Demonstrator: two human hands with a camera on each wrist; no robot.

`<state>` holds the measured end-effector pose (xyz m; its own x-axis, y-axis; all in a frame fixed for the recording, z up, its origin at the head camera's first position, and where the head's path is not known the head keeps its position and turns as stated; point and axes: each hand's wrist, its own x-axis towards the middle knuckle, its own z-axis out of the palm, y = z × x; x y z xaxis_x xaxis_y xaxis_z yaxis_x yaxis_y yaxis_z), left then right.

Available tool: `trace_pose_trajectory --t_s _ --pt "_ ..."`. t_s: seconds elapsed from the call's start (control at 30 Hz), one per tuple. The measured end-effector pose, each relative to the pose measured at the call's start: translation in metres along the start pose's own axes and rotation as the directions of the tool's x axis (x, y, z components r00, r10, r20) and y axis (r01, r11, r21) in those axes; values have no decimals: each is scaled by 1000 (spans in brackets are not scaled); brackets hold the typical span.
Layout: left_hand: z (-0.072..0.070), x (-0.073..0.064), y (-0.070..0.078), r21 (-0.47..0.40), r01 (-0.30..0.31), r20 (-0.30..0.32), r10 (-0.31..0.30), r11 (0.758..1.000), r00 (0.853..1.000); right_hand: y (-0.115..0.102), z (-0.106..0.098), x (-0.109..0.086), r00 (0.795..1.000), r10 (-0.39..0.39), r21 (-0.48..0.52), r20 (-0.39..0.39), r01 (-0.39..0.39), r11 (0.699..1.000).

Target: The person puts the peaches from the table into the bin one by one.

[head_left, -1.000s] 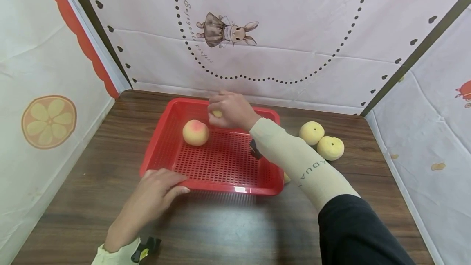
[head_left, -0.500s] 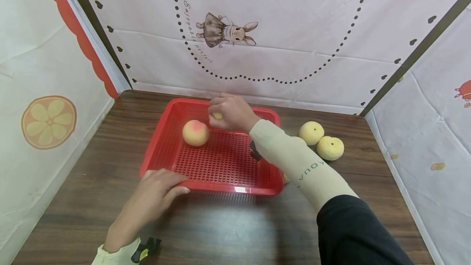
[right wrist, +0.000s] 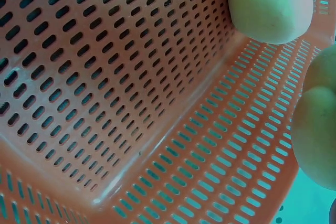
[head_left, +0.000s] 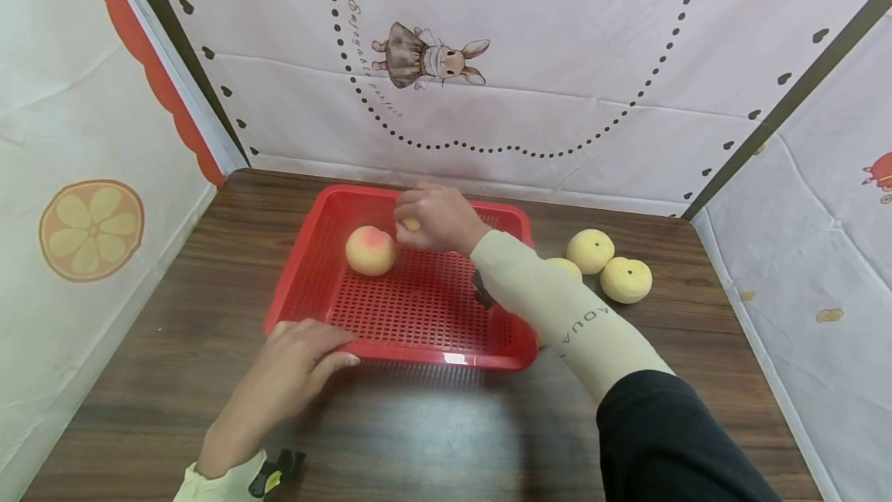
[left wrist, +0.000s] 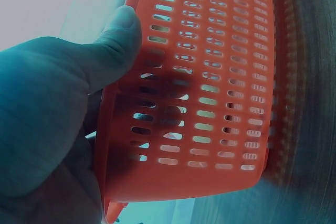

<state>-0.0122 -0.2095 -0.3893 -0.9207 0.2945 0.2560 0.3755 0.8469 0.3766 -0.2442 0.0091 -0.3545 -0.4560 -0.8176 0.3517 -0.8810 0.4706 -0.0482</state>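
Observation:
A red perforated plastic basket (head_left: 418, 308) stands on the wooden table. My left hand (head_left: 296, 366) grips its near-left corner. In the left wrist view, the thumb (left wrist: 113, 43) lies over the rim and the other fingers are partly hidden behind the wall. My right hand (head_left: 439, 219) is over the basket's far side, fingers curled round a yellow peach (head_left: 411, 224) that they mostly cover. The right wrist view shows this held peach (right wrist: 317, 129) at the right edge. Another peach (head_left: 371, 251), with a pink blush, sits inside the basket, left of the right hand.
Two yellow peaches (head_left: 590, 252) (head_left: 626, 281) lie on the table right of the basket. Another peach (head_left: 566, 266) is partly hidden behind the right sleeve. Printed cloth walls (head_left: 557, 60) enclose the table at the back and sides.
My right hand, still holding the peach, has sunk slightly toward me. The forearm's shift uncovers more of a peach beside the sleeve. The left hand and basket stay put.

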Motion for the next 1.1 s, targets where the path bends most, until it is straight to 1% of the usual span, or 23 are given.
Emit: trace_pose_trajectory --t_s 0.23,0.43,0.8,1.1 --pt "0 -1 0 2 -2 -1 2 1000 1000 2 6 -4 1000 10 -8 7 -10 1000" --pt "0 -1 -1 2 -7 -9 7 1000 1000 2 10 -4 1000 -3 0 5 3 1000" --pt "0 -1 -2 4 -12 -8 12 1000 1000 1 17 -6 998 -6 54 56 3 999" --pt "1 -1 -1 8 -10 -6 10 1000 1000 1 25 -10 998 -7 65 70 2 998"
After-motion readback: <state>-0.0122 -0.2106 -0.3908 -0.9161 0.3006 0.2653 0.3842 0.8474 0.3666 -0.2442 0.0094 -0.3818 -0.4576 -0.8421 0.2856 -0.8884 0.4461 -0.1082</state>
